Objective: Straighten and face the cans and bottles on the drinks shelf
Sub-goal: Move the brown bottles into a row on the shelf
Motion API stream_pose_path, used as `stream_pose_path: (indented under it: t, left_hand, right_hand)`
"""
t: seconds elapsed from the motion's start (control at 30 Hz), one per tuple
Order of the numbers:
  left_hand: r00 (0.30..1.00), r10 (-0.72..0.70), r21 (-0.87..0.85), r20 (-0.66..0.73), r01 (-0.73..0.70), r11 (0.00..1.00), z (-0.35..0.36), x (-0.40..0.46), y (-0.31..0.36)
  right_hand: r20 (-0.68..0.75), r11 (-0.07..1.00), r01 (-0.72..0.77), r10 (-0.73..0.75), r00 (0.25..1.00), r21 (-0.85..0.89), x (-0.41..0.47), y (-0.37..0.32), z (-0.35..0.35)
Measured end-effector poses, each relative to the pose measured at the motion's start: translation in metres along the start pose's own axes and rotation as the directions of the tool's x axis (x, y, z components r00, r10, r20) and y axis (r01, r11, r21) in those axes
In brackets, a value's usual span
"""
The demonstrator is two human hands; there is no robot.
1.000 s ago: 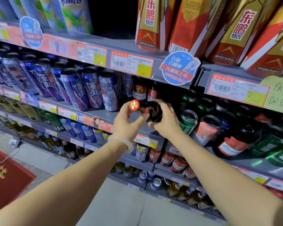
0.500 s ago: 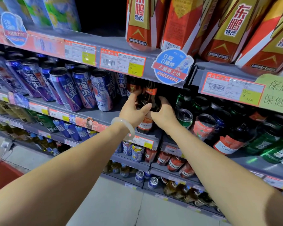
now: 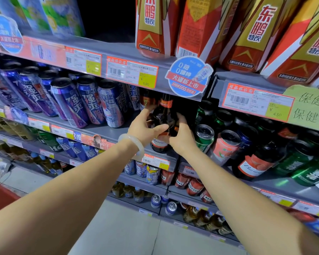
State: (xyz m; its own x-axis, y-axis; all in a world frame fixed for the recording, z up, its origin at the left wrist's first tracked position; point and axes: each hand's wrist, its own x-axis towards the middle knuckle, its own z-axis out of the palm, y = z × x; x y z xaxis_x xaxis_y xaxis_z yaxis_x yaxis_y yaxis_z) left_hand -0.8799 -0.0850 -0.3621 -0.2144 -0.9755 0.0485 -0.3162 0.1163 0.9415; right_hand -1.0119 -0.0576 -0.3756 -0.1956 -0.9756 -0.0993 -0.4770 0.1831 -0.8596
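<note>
A dark brown beer bottle [image 3: 161,116] with a red-and-white label stands upright at the front of the grey drinks shelf [image 3: 107,132]. My left hand [image 3: 144,127], with a pale bangle on the wrist, grips the bottle's left side, thumb across its front. My right hand [image 3: 182,134] holds its right side and lower body. More brown bottles stand behind it in the shade. Blue and purple cans [image 3: 110,103] lean in a row to the left. Green and pink cans [image 3: 204,137] lean to the right.
Tall red-and-gold drink packs [image 3: 155,28] fill the shelf above. Price tags and a round blue sign [image 3: 188,78] hang off that shelf's front edge just over the bottle. A second labelled brown bottle [image 3: 254,162] leans at the right. Lower shelves hold more cans; grey floor below.
A second ago both hands held the bottle tipped, its red cap toward me, in front of the shelf. It now stands upright on the shelf, both hands still around it.
</note>
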Motion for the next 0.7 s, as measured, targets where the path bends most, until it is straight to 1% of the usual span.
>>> stream_pose_path:
  t: [0.13,0.33,0.43,0.6,0.7]
  left_hand:
    - [1.000,-0.003,0.038,0.012,0.003,0.999,0.004,0.009,-0.003]
    - [1.000,-0.008,0.026,0.008,0.008,1.000,0.012,0.021,-0.003]
    - [1.000,-0.007,0.062,0.008,0.007,0.998,0.016,0.026,-0.003]
    - [1.000,0.028,0.035,0.013,-0.028,0.999,0.021,0.029,0.000]
    - [1.000,0.025,0.048,0.011,-0.025,0.999,0.021,0.030,0.001]
  right_hand:
    - [-0.046,1.000,-0.021,0.021,0.999,-0.008,0.005,0.004,0.003]
    - [-0.072,0.998,-0.056,0.057,0.996,0.006,0.011,0.003,0.002]
    - [-0.097,0.995,-0.095,0.091,0.991,-0.029,0.015,0.006,0.005]
    - [-0.122,0.988,-0.148,0.141,0.982,-0.049,0.017,0.004,0.010]
    - [-0.098,0.993,-0.111,0.113,0.989,0.024,0.009,0.003,0.010]
